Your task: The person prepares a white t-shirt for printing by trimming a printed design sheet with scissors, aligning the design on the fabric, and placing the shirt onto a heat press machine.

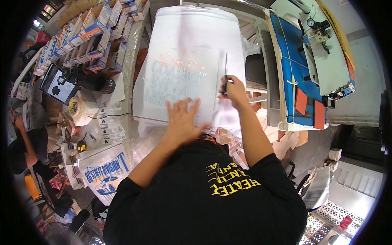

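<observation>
A white T-shirt (196, 24) lies spread over the board ahead of me. On it rests a pale, translucent transfer sheet (210, 106) with faint lettering and an orange script line. My left hand (183, 120) is on the sheet's near part, fingers spread and slightly blurred. At the sheet's right edge, my right hand (233, 92) is closed round the black handles of a pair of scissors (226, 67). Their long narrow blade points away from me, above the shirt.
To the left stand stacked cardboard boxes (94, 26), a laptop (57, 85), a black bottle (96, 80), a tape roll (75, 105) and a printed film (105, 173). Another person's arm (24, 141) shows far left. A press with a blue bed (292, 69) stands right.
</observation>
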`<move>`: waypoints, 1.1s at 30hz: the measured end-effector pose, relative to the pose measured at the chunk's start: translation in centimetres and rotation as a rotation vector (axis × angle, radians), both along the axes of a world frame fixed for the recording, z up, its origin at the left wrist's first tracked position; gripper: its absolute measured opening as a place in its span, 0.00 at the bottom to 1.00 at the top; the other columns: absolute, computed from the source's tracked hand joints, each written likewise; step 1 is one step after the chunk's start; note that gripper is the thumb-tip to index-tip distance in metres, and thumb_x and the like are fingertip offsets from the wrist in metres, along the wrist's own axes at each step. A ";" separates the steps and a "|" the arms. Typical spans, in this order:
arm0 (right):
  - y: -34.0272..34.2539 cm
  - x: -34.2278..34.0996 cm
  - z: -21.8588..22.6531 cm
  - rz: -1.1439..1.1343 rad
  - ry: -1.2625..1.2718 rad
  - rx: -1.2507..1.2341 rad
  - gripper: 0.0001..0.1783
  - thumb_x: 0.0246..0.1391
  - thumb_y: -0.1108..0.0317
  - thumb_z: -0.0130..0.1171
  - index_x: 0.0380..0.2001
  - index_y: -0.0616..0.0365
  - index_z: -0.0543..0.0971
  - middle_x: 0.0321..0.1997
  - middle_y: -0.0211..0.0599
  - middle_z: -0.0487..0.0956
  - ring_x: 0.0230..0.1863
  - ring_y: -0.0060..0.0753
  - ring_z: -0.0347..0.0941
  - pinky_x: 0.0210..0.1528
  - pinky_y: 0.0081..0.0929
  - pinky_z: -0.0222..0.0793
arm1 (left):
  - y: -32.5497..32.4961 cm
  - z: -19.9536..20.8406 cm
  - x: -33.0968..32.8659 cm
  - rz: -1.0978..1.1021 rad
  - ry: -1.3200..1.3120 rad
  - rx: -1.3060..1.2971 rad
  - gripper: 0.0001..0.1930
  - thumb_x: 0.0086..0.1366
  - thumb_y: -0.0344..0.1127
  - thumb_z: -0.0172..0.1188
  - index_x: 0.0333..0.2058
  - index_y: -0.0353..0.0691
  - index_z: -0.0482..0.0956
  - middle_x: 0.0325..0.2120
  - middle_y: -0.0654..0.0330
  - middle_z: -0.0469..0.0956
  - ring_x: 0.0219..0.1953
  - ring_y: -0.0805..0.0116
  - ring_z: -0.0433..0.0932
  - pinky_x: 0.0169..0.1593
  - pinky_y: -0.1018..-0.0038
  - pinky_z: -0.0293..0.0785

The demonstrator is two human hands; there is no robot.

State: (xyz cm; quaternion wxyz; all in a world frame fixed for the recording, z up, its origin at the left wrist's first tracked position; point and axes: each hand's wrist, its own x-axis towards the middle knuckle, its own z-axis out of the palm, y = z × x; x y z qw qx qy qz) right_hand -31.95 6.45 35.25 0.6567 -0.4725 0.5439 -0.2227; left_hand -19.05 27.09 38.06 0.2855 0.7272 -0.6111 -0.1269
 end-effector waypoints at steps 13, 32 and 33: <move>10.7 -14.5 -3.3 0.036 -0.104 0.010 0.21 0.65 0.68 0.53 0.59 0.60 0.68 0.35 0.33 0.76 0.30 0.24 0.76 0.29 0.24 0.76 | -10.3 -4.5 13.3 -0.310 -0.225 -0.183 0.25 0.55 0.44 0.67 0.47 0.37 0.75 0.58 0.52 0.69 0.66 0.48 0.61 0.68 0.39 0.47; 17.0 -10.1 -1.7 0.010 -0.133 0.189 0.26 0.64 0.63 0.57 0.60 0.60 0.65 0.34 0.31 0.73 0.31 0.21 0.74 0.28 0.21 0.75 | -7.5 -7.2 -2.3 -0.372 -0.120 -0.425 0.09 0.54 0.29 0.63 0.35 0.43 0.83 0.40 0.63 0.80 0.54 0.50 0.73 0.61 0.38 0.63; 16.8 -9.9 -1.6 -0.005 -0.120 0.189 0.25 0.64 0.63 0.57 0.60 0.60 0.66 0.33 0.31 0.74 0.30 0.21 0.74 0.27 0.21 0.74 | -7.5 -7.2 -2.3 -0.369 -0.122 -0.424 0.09 0.53 0.29 0.63 0.36 0.43 0.83 0.40 0.63 0.80 0.54 0.49 0.73 0.61 0.38 0.63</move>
